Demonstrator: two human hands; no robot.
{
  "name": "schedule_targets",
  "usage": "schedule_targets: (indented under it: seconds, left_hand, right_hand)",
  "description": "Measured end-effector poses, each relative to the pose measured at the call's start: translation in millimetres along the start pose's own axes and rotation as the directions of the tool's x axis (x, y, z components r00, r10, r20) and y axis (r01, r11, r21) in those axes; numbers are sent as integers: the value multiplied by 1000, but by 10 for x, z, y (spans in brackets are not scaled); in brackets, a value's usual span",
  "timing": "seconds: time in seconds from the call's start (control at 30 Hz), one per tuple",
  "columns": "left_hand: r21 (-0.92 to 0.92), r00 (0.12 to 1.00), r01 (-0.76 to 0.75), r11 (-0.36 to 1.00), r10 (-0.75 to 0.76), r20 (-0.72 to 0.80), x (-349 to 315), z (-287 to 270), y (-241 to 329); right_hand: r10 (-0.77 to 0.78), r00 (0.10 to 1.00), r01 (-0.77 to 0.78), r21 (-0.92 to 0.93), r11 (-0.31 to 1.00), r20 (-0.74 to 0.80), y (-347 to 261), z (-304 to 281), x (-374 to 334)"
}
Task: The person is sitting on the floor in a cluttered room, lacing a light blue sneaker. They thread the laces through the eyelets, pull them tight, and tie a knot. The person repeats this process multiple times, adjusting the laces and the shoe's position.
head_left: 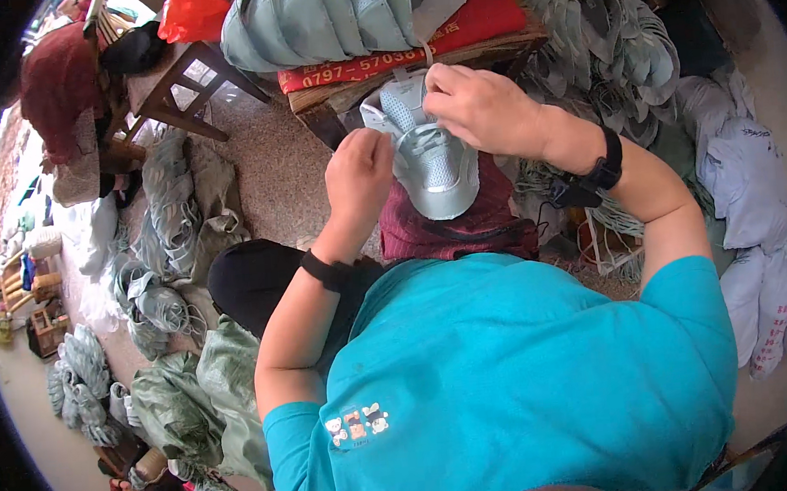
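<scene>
At the upper centre of the frame we hold a pale grey-green shoe upper [433,156] over a dark red cloth [465,227] on our lap. Our left hand [359,177] is curled shut, pinching its lace edge; our right hand [479,104] pinches its top edge, fingers pressed together. More stacked uppers [341,12] lie above on a wooden bench [329,99]

view: head cam only, left one of a side-by-side fisheye pair
position: on the person's head, above their teal shirt [521,373]
facing: steeply down and forward, over chest to both hands
range: close; left hand [359,179] and right hand [480,107] sit upper centre
edges: black rim, straight lines bend outward
overlap: none, only this view shown
</scene>
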State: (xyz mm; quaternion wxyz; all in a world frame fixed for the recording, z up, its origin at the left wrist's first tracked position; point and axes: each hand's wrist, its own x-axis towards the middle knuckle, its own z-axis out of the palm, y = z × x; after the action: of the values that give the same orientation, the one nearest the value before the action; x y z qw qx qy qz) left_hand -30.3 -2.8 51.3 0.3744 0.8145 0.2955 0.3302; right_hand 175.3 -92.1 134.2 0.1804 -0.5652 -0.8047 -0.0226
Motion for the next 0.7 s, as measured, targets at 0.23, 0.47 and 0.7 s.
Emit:
schedule_targets:
  seconds: [0.23, 0.47, 0.7]
  left_hand:
    - [-379, 810, 541, 751, -342, 477, 115, -96, -85]
    - [19, 908, -314, 949, 295, 297, 345, -415, 69]
    - [45, 798, -259, 965, 188, 573, 606, -548, 59]
  right_hand:
    - [75, 942, -134, 162, 978, 328, 108, 11, 95]
    - [-127, 974, 66, 301, 951, 187, -140, 136, 61]
    - [237, 600, -787, 513, 342, 764, -86, -381, 258]
